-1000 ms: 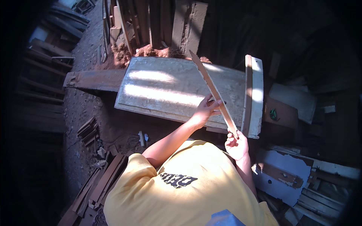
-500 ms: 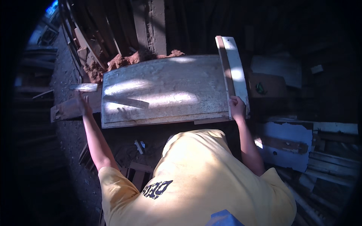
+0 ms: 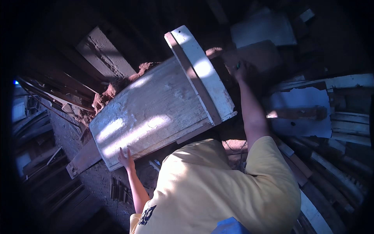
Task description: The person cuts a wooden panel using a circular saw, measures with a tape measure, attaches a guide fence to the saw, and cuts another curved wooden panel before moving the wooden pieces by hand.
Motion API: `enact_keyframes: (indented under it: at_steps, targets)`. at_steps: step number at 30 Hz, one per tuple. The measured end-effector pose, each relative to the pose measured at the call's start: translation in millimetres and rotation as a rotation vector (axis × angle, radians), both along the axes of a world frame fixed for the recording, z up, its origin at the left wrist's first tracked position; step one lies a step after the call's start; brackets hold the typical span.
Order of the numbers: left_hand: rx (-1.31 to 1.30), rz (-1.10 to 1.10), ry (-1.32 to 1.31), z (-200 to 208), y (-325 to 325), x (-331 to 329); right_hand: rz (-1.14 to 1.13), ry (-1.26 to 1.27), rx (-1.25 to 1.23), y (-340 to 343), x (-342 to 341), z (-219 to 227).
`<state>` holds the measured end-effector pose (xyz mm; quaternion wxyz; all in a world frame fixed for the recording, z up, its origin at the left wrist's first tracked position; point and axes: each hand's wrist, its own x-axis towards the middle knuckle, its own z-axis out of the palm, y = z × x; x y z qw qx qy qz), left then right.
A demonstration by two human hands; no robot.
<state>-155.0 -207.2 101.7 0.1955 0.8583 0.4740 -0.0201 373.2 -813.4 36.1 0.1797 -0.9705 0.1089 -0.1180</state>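
A long, worn board (image 3: 148, 113) with a pale, patchy surface forms the bench top in front of me. My left hand (image 3: 126, 159) rests on its near edge at the left end, fingers spread and holding nothing. Across the right end of the board lie a narrow brown wooden strip (image 3: 191, 74) and a white-painted plank (image 3: 204, 68), side by side. Beyond them to the right, my right hand (image 3: 241, 73) is closed at a small green object (image 3: 238, 66). Shade and the fingers hide most of that object, so its kind is unclear.
A dark brown panel (image 3: 263, 56) lies under my right hand's area, with a pale sheet (image 3: 269, 29) beyond it. Reddish crumbly material (image 3: 113, 91) lines the bench's far side. Whitish peeling panel (image 3: 300, 101) and stacked planks (image 3: 350, 126) stand at the right.
My right hand has left the brown strip and reached right to the green object. My left hand has come onto the bench edge; the pale piece near it is out of sight. The view has turned.
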Motion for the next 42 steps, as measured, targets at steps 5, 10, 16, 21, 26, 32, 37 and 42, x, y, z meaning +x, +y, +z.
enact_keyframes:
  at_steps: [5,10,16,21,26,32,37,42]
  targets:
    - [-0.005,-0.080,-0.005,20,-86,18,0.112,0.188,-0.175,-18,10,24]
    - [0.053,-0.249,0.018,32,-111,63,0.148,-0.055,-0.243,-62,1,53]
    - [0.033,-0.373,-0.022,32,-146,132,0.146,0.669,0.554,13,-173,115]
    - [0.024,-0.481,-0.106,32,-176,170,0.163,0.779,0.753,-1,-212,107]
    - [0.011,-0.567,-0.051,34,-197,193,-0.069,0.476,0.968,-50,-210,122]
    - [0.055,-0.627,-0.105,29,-203,200,-0.362,-0.121,1.449,-126,-185,57]
    - [0.103,-0.669,-0.058,31,-203,199,-0.304,-0.056,1.636,-137,-120,14]
    - [0.136,-0.711,-0.015,32,-193,184,-0.266,-0.059,1.601,-109,-89,-14]
